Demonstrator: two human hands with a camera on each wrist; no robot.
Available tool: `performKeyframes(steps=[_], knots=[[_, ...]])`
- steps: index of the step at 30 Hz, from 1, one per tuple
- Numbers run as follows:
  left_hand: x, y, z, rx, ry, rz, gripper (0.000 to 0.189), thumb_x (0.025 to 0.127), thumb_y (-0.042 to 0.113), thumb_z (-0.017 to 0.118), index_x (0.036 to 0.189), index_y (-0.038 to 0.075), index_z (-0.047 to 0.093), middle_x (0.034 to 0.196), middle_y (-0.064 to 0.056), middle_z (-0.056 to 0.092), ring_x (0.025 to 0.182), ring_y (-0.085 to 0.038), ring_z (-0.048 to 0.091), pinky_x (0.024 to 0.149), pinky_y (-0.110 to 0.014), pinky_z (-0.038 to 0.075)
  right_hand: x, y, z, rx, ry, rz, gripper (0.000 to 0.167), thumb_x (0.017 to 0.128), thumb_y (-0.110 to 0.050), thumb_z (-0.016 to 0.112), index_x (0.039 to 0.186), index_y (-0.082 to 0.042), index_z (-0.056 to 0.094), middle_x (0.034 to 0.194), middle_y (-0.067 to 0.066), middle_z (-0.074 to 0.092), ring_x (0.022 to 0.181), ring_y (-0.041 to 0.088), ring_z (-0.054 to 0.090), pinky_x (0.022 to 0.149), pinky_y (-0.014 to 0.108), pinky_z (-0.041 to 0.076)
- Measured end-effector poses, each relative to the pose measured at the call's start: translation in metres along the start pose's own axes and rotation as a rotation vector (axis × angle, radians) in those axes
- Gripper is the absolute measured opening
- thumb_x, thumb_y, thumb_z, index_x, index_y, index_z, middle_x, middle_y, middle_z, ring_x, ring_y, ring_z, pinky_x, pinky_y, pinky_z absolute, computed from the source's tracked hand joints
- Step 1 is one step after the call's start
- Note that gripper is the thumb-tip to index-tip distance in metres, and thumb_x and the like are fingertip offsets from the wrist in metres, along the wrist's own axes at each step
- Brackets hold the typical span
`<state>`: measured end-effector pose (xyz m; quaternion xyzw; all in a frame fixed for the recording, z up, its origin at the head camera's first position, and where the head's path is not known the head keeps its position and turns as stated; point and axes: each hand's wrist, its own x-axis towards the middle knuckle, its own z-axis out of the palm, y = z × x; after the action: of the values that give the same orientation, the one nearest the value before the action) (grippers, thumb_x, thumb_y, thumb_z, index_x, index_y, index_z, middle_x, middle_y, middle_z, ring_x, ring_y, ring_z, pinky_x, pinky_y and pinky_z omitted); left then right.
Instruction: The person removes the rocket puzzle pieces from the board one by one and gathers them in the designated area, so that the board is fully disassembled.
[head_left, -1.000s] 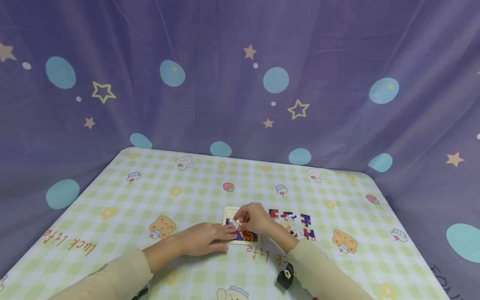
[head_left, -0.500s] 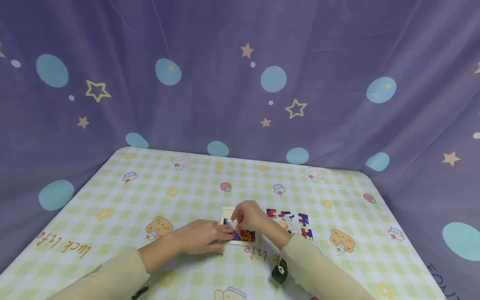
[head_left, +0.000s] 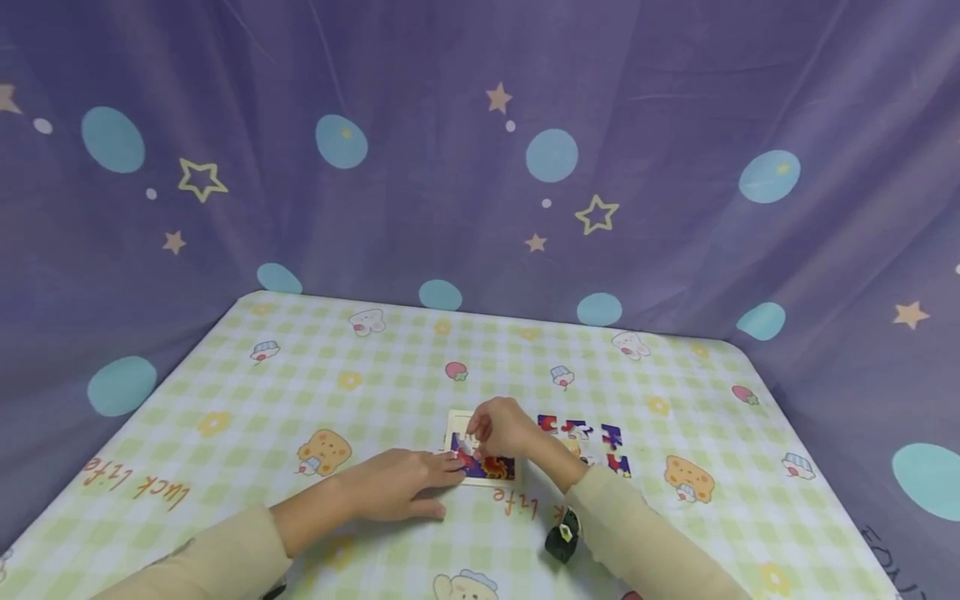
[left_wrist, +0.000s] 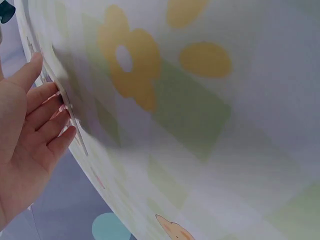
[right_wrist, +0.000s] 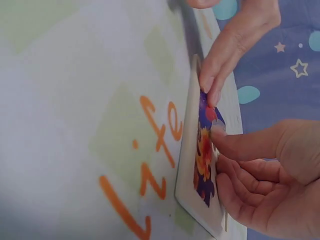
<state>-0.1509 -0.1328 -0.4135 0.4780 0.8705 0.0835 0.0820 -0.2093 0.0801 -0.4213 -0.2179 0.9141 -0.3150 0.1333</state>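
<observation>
A small pale-framed puzzle board [head_left: 459, 414] lies on the table, its near part filled with purple, red and orange pieces [right_wrist: 204, 155]. My left hand [head_left: 397, 483] reaches in from the left, fingers straight, fingertips resting on the puzzle's left side. Over the board's middle, my right hand [head_left: 504, 429] curls its fingers and pinches a whitish puzzle piece [head_left: 471, 446], partly hidden by the fingers. In the right wrist view, the right thumb [right_wrist: 245, 146] bears down beside a red spot [right_wrist: 211, 114], close to the left fingertips. The left wrist view shows the left hand [left_wrist: 35, 135] at the board's edge.
Several loose puzzle pieces [head_left: 576, 428] lie right of the board, some partly behind the right forearm. The table [head_left: 405, 367] wears a green-checked cloth with printed cartoons. A purple curtain [head_left: 450, 217] with stars and blue ovals hangs behind. A dark strap [head_left: 562, 537] sits at the right wrist.
The left fingers have drawn back slightly to the left, showing more red on the puzzle. The right hand stays over the same spot, its fingers shifting slightly. The head view sways a little.
</observation>
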Motion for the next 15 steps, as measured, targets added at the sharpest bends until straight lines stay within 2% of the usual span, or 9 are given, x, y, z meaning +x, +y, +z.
performKeyframes(steps=[7, 11, 15], knots=[[0.0033, -0.0016, 0.0024, -0.001, -0.006, -0.007, 0.050, 0.093, 0.042, 0.058, 0.134, 0.013, 0.057, 0.142, -0.004, 0.054, 0.132, -0.021, 0.053, 0.107, -0.040, 0.047, 0.0036, 0.0051, -0.0023, 0.062, -0.025, 0.061, 0.018, 0.071, -0.003, 0.081, 0.082, -0.009, 0.068, 0.073, -0.001, 0.067, 0.063, 0.007, 0.058, 0.060, 0.017, 0.051], [0.0044, -0.0021, 0.0014, 0.003, -0.010, -0.012, 0.050, 0.093, 0.043, 0.058, 0.134, 0.014, 0.057, 0.142, -0.004, 0.055, 0.132, -0.022, 0.053, 0.107, -0.041, 0.047, 0.0053, 0.0062, -0.0035, 0.066, -0.013, 0.050, 0.013, 0.074, -0.011, 0.081, 0.081, -0.011, 0.070, 0.069, -0.003, 0.068, 0.059, 0.006, 0.057, 0.058, 0.018, 0.049], [0.0049, -0.0016, 0.0004, -0.002, -0.010, -0.009, 0.051, 0.093, 0.043, 0.058, 0.133, 0.013, 0.057, 0.142, -0.005, 0.054, 0.132, -0.022, 0.053, 0.107, -0.041, 0.047, 0.0076, 0.0078, -0.0029, 0.074, -0.004, 0.035, 0.008, 0.076, -0.010, 0.078, 0.081, -0.011, 0.072, 0.069, -0.001, 0.070, 0.057, 0.005, 0.056, 0.058, 0.017, 0.048]])
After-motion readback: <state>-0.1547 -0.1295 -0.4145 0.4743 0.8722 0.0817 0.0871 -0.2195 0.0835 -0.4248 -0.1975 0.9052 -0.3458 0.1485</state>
